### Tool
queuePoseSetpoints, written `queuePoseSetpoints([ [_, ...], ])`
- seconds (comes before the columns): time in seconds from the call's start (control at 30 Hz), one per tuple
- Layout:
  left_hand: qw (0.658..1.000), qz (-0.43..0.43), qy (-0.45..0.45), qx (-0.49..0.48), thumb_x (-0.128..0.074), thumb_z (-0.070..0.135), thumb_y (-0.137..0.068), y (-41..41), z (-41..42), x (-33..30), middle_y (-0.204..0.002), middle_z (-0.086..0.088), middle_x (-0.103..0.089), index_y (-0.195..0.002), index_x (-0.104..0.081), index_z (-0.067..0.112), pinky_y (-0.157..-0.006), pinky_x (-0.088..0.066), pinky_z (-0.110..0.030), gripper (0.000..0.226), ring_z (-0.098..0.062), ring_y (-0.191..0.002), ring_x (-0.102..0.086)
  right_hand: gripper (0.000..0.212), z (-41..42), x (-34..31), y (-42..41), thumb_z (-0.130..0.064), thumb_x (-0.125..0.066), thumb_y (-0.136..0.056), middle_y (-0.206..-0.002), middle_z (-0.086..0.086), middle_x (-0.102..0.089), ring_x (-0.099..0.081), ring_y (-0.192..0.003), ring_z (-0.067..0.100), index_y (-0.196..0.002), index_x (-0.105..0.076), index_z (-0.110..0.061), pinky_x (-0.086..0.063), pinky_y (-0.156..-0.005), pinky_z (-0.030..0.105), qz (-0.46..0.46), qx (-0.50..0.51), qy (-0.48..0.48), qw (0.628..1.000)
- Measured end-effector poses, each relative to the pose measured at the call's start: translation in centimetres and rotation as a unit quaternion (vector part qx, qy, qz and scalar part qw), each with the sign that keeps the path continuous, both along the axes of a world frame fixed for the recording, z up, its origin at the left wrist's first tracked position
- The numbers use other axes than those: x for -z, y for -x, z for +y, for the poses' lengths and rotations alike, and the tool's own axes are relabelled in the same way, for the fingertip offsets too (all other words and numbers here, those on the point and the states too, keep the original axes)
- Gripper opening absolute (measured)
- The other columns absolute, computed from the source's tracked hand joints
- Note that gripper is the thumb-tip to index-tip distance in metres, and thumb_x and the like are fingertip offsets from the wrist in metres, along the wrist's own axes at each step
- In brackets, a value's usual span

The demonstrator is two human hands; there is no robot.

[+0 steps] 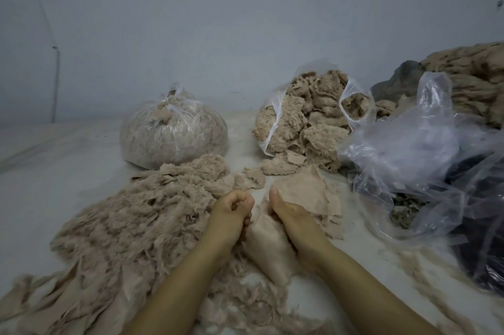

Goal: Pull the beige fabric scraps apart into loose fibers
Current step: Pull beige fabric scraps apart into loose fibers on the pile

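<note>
A beige fabric scrap (268,242) is held low in the middle of the scene, between the two hands. It is gripped by the left hand (231,214), whose fingers are curled tight on its left edge, and by the right hand (289,214), whose thumb is pressed over its upper part; the right fingers are hidden beneath the cloth. The hands are kept close together, just apart.

To the left, a wide heap of loose fibers (131,225) is spread over the pale floor (54,149), with flat strips (54,304) lying at its near edge. Just beyond the hands, more scraps (308,190) are scattered.

Farther off, a tied clear bag (174,135) of fibers is seen at the left, and an open bag (308,122) full of scraps at the right. Crumpled clear plastic (409,149) is piled at the far right, before a grey wall (218,34).
</note>
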State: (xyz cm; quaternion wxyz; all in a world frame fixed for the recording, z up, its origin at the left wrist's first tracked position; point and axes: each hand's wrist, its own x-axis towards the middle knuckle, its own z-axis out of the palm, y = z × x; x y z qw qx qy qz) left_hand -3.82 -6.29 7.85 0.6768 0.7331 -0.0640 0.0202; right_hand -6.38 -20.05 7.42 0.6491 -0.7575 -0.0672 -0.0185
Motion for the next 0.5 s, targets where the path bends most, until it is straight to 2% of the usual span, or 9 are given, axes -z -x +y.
queuePoseSetpoints([
  [0.03,1.0,-0.009,-0.002,-0.014,-0.053,0.01,-0.094,0.0,0.0,0.2,-0.048,0.007,-0.047,-0.066,-0.054,0.015,-0.044,-0.034,-0.02,0.029,-0.009,-0.047,-0.039,0.042,-0.1,0.4,0.1,-0.049,-0.054,-0.09,-0.064,0.003,-0.05,-0.044,-0.06,0.011,-0.069,-0.054,-0.012,-0.037,-0.059,0.023,0.009,-0.026,-0.036,0.999],
  [0.1,0.999,-0.002,0.029,-0.029,-0.053,0.014,-0.094,0.0,0.0,0.5,-0.049,0.007,-0.048,-0.064,-0.054,0.016,-0.046,-0.034,-0.021,0.031,-0.009,-0.049,-0.041,0.016,-0.4,0.8,0.3,-0.017,-0.071,-0.085,-0.062,0.001,-0.056,-0.049,-0.053,0.007,-0.073,-0.063,-0.009,-0.039,-0.051,0.017,0.011,-0.048,-0.082,0.995],
  [0.17,0.994,0.042,0.097,-0.003,-0.054,0.029,-0.094,0.1,0.0,0.6,-0.054,0.005,-0.054,-0.067,-0.059,0.016,-0.049,-0.039,-0.021,0.031,-0.01,-0.051,-0.049,0.012,-0.4,0.9,0.2,-0.004,-0.075,-0.078,-0.058,-0.002,-0.058,-0.05,-0.049,0.003,-0.074,-0.064,-0.008,-0.039,-0.047,0.013,0.0,-0.021,-0.097,0.995],
  [0.23,0.992,0.066,0.086,0.067,-0.059,0.039,-0.089,0.4,0.0,0.9,-0.062,0.001,-0.063,-0.069,-0.065,0.018,-0.055,-0.045,-0.024,0.03,-0.011,-0.059,-0.059,0.019,-0.5,1.2,0.0,-0.001,-0.077,-0.074,-0.056,-0.002,-0.058,-0.051,-0.049,0.006,-0.079,-0.06,-0.008,-0.042,-0.048,0.014,-0.006,0.0,-0.126,0.992],
  [0.3,0.994,0.044,0.042,0.093,-0.063,0.031,-0.087,0.7,-0.3,1.4,-0.065,0.0,-0.066,-0.064,-0.068,0.02,-0.059,-0.047,-0.023,0.027,-0.012,-0.064,-0.061,0.027,-0.4,1.3,0.0,0.0,-0.079,-0.072,-0.056,-0.002,-0.059,-0.054,-0.053,0.009,-0.083,-0.056,-0.009,-0.045,-0.053,0.018,-0.006,0.0,-0.114,0.993],
  [0.4,0.998,0.014,0.058,0.03,-0.062,0.017,-0.089,0.7,-0.4,1.7,-0.06,0.002,-0.064,-0.061,-0.067,0.017,-0.056,-0.046,-0.022,0.028,-0.009,-0.059,-0.058,0.021,-0.1,1.8,-0.1,-0.005,-0.079,-0.074,-0.054,-0.009,-0.059,-0.054,-0.05,0.002,-0.08,-0.06,-0.011,-0.044,-0.051,0.014,0.003,0.001,-0.075,0.997],
  [0.5,0.998,-0.011,0.06,0.008,-0.065,0.014,-0.086,0.7,-0.2,1.8,-0.061,0.001,-0.068,-0.068,-0.07,0.011,-0.054,-0.048,-0.019,0.02,-0.008,-0.059,-0.062,0.012,0.3,2.2,-0.1,-0.015,-0.072,-0.084,-0.061,-0.009,-0.057,-0.05,-0.057,0.004,-0.075,-0.064,-0.015,-0.04,-0.055,0.015,-0.004,-0.004,-0.01,1.0],
])
